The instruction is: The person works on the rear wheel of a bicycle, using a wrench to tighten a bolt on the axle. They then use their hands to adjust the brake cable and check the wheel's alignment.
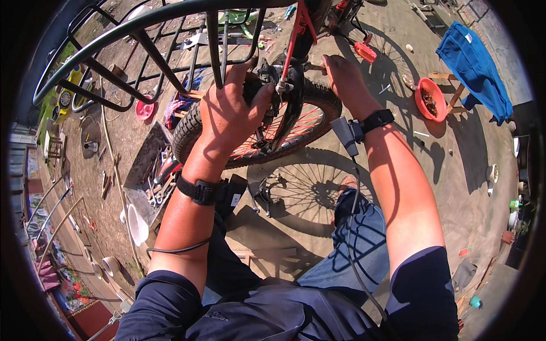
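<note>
A bicycle stands in front of me, with a black tyre (186,135), red spokes and a black metal basket (149,46) at the upper left. My left hand (230,108) is closed around the front brake (267,77) beside the fork (295,96); its fingertips are partly hidden behind the brake parts. To the right of the fork, my right hand (343,79) pinches the end of a slim metal bar (313,67), whose far end meets the fork area. What kind of bar it is cannot be made out.
A tray of tools (149,179) lies on the ground to the left, near a white bowl (137,225). At the right are a red basin (430,100) and a blue cloth (475,71) over a wooden stool. A red pedal (365,52) sticks out beyond my right hand.
</note>
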The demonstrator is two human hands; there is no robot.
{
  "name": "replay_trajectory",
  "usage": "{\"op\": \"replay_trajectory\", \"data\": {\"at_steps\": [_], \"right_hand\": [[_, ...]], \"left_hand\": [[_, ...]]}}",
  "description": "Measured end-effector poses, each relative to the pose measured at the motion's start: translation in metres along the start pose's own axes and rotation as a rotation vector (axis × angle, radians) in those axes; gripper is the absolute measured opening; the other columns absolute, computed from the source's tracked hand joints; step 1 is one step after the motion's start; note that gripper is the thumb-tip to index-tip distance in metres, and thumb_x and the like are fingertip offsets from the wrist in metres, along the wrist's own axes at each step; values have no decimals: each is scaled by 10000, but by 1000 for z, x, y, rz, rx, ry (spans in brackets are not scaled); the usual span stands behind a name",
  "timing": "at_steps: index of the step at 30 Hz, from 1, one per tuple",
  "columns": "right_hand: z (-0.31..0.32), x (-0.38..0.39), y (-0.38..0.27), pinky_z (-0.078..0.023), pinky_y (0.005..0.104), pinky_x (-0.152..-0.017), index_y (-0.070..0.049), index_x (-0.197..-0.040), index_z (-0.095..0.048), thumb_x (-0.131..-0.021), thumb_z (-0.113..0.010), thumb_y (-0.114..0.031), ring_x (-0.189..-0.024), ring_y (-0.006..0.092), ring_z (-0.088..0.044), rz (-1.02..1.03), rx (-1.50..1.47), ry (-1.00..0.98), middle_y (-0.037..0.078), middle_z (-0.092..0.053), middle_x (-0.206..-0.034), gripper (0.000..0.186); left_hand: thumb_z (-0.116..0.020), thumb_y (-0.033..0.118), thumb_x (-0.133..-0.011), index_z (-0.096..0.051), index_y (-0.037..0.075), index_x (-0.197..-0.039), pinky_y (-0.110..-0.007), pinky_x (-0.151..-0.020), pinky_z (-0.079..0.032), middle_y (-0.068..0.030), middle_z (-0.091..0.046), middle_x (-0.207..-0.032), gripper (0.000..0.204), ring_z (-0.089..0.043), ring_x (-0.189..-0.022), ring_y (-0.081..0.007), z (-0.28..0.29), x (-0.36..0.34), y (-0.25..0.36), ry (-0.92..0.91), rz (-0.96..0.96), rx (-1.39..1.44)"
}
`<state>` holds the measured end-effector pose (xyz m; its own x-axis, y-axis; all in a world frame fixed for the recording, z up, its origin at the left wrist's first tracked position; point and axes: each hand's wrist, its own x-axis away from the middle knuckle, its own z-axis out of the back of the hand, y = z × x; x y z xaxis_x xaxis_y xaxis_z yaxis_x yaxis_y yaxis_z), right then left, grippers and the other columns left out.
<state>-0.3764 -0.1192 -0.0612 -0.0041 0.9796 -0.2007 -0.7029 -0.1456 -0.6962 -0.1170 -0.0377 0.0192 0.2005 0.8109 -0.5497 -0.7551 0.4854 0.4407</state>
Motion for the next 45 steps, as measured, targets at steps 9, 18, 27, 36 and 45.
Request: {"op": "replay_trajectory", "data": {"at_steps": [9, 18, 27, 36, 45], "right_hand": [[14, 29, -1, -487, 517, -760, 9, -907, -635, -1029, -439, -343, -833, 458, -625, 115, 196, 89, 246, -667, -867, 421], [24, 35, -7, -469, 515, -809, 4, -939, -638, -1033, -417, -347, -887, 478, -615, -88, 15, 11, 271, -655, -880, 426], [6, 56, -20, -467, 473, -884, 3, -962, -641, -989, -539, -330, -1019, 408, -583, 206, 147, 209, 222, -643, -1027, 350], [-7, 42, -37, -483, 488, -782, -28, -915, -648, -940, -602, -320, -879, 400, -606, 260, 171, 220, 192, -637, -900, 297], [13, 30, -40, -467, 492, -691, -33, -807, -633, -940, -590, -407, -800, 453, -595, 229, 59, 76, 221, -623, -785, 399]], "left_hand": [[-748, 243, -844, -609, 28, -1176, -424, -668, -575, -144, -721, -861, 418, -711, -775, -354, -2, 1, -4, 23, -19, 36], [-762, 267, -836, -608, 40, -1103, -446, -662, -553, -133, -717, -862, 384, -696, -788, -354, -4, 1, -6, 36, -25, -19], [-746, 187, -823, -603, 22, -1183, -414, -743, -547, -146, -700, -921, 421, -689, -838, -340, 0, 2, -2, -12, 22, -23], [-762, 254, -838, -594, 37, -1120, -450, -660, -546, -117, -708, -835, 394, -685, -765, -345, -3, 2, -5, 25, -22, -26], [-775, 241, -827, -608, 26, -1139, -432, -681, -564, -132, -721, -859, 414, -701, -777, -343, -3, 3, -5, 30, -17, -6]]}}
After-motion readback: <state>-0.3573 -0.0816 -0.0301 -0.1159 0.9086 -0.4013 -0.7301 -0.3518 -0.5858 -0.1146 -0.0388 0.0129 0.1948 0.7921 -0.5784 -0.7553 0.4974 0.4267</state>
